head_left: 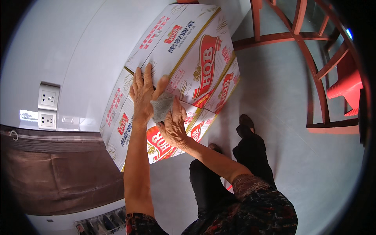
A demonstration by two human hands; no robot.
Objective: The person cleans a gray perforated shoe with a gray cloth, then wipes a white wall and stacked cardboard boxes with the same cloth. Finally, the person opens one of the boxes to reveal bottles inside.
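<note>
White cartons with red labels and gold edging stand close together by the wall, among them a far carton (184,51) and a near carton (117,117). My left hand (143,88) lies on the cartons around the seam between them, fingers stretched out, its thumb beside a grey cloth (161,106). My right hand (175,123) grips the cloth's right side with bent fingers, low against the cartons' side. Part of the cloth is hidden by my fingers.
A pale wall with two power sockets (48,107) rises on the left, above a brown covering (62,172). At the lower left sits a rack (103,224) of dark items. Reddish wooden furniture (301,39) and a red plastic stool (346,84) stand on the right.
</note>
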